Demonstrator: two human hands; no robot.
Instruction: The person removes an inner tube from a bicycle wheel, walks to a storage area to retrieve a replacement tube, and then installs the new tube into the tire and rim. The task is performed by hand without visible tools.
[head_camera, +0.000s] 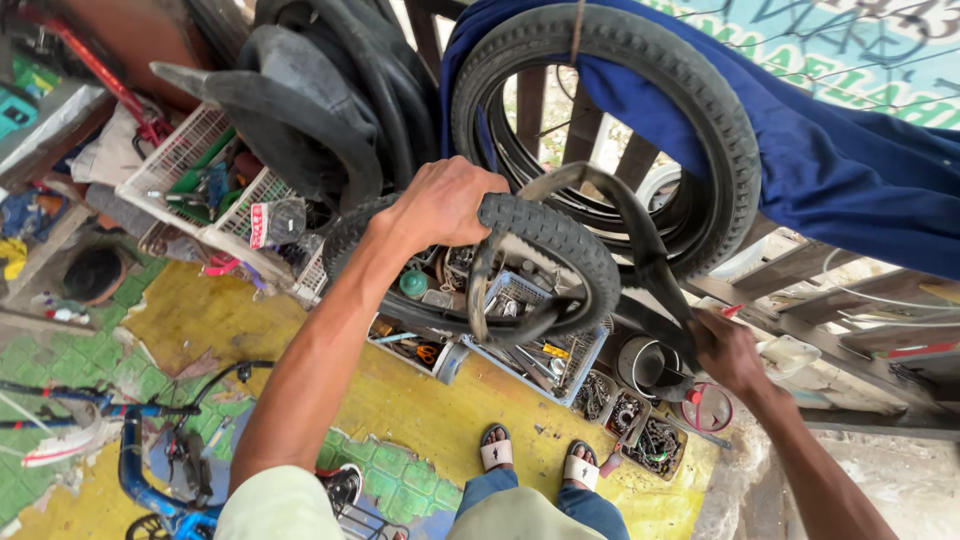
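My left hand (440, 203) grips the top of a small black knobby bicycle tyre (560, 245), held upright in front of me. A limp black inner tube (640, 240) loops out of that tyre, arching up and then running down to the right. My right hand (728, 352) is closed on the lower end of this tube. Behind both hangs a larger black tyre (715, 120), draped with a blue cloth (850, 170).
White plastic baskets (185, 150) with tools and old tubes stand at left. Blue and white trays (575, 365) of small parts sit below the tyre, near my sandalled feet (497, 448). A blue bicycle frame (140, 470) lies at lower left on the yellow and green tiled floor.
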